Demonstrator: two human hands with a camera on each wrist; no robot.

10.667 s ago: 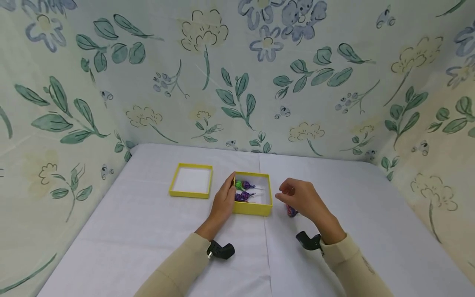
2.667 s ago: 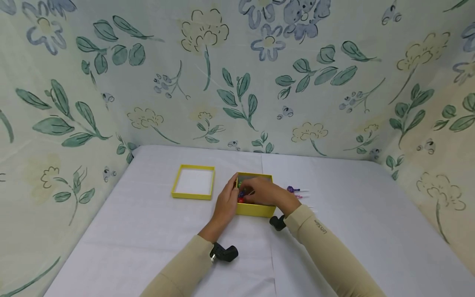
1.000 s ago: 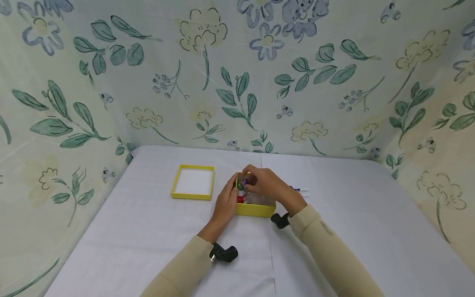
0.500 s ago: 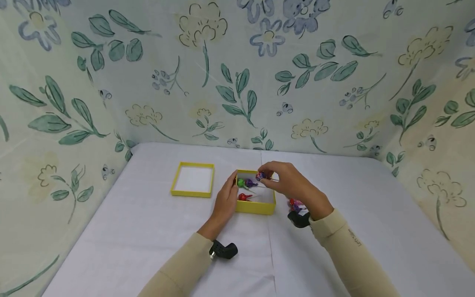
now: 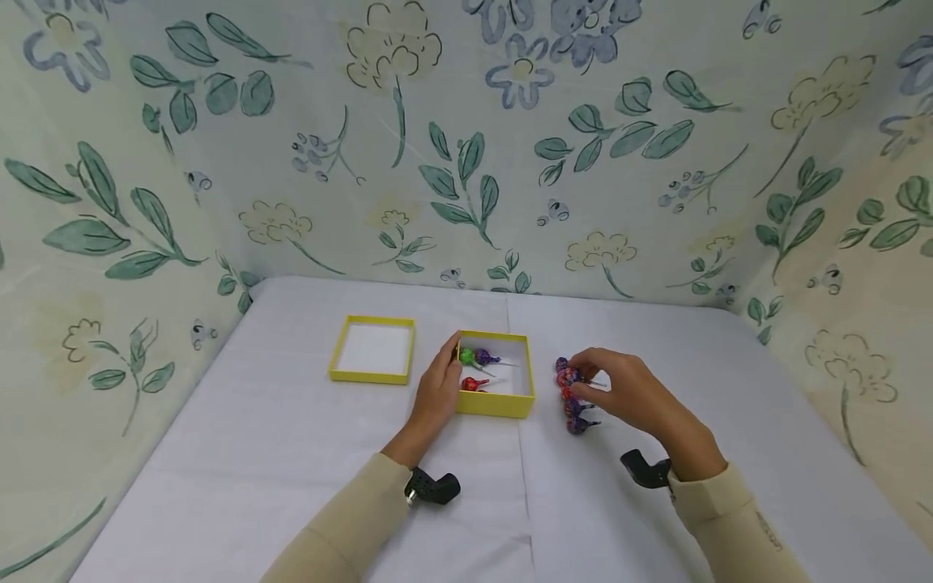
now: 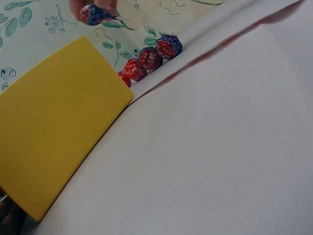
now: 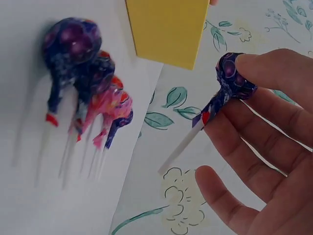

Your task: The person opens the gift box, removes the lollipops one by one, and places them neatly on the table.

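Lollipops in purple and red wrappers [image 5: 567,394] line up right of the open yellow rectangular box [image 5: 496,406], whose left side the left hand [image 5: 433,397] holds; also to its right, the right hand [image 5: 623,393] pinches a round purple-wrapped lollipop [image 7: 230,81].

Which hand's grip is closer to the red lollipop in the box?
Left: the left grip holds the box beside the red lollipop; the right grip is beyond the box's right side, pinching another lollipop.

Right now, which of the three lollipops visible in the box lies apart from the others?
The red lollipop, toward the near side of the yellow box; the green lollipop and purple lollipop lie side by side toward its far side.
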